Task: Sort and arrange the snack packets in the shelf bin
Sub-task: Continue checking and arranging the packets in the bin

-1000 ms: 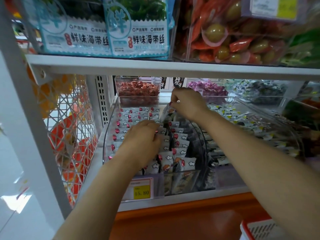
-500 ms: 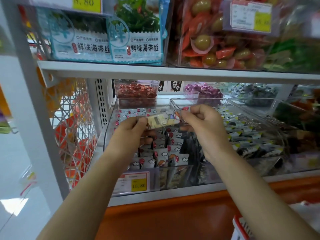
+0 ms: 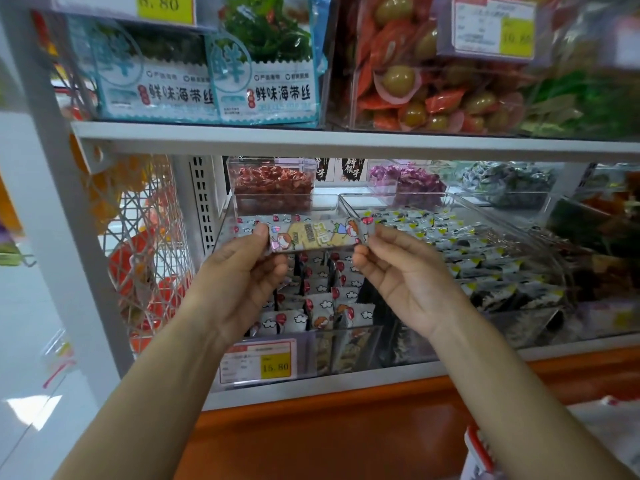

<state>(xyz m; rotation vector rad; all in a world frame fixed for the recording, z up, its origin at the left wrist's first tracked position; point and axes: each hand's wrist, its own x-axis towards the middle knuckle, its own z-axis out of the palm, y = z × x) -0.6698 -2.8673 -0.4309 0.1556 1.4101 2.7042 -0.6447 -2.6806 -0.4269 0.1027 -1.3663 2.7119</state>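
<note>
both hands are raised at the middle of the frame, stretching one snack packet (image 3: 313,234) flat between them. the left hand (image 3: 239,282) pinches its left end with thumb and fingers, and the right hand (image 3: 398,275) pinches its right end. the packet hangs level over the clear bin (image 3: 346,351) — white packets (image 3: 320,296) stand in rows inside it below. a yellow price tag (image 3: 275,366) sits on the bin's front, lower centre. seaweed packs (image 3: 263,77) fill the shelf above, upper left.

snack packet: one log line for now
left hand pinches left end | right hand pinches right end | snack packet level over shelf bin
</note>
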